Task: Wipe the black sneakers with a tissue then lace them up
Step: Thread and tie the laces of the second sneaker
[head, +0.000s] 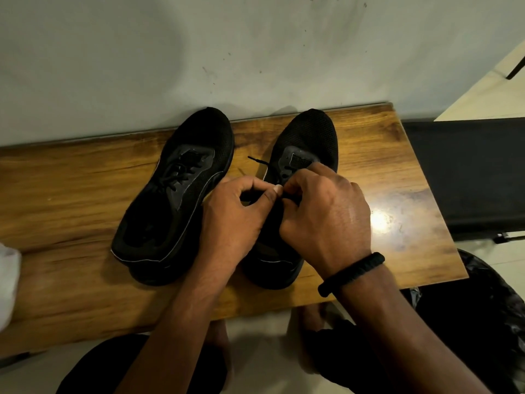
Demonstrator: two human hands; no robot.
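A white thing (8, 280), cut off by the edge, lies at the far left of the wooden surface (71, 180). Next stands the left sneaker (176, 200), black and laced, toe to the wall. The left hand (235, 214) pinches a black lace (258, 161) between thumb and forefinger, its other fingers curled. The right sneaker (309, 135) stands just beside the first, toe to the wall, its middle hidden under both hands. The right hand (326, 214), fingers curled, grips the same lace over the tongue; a black band (352, 273) circles its wrist. Right of the surface sits a bin (488, 280) with a black liner, its contents too dark to tell. Any logo on the sneakers is unreadable
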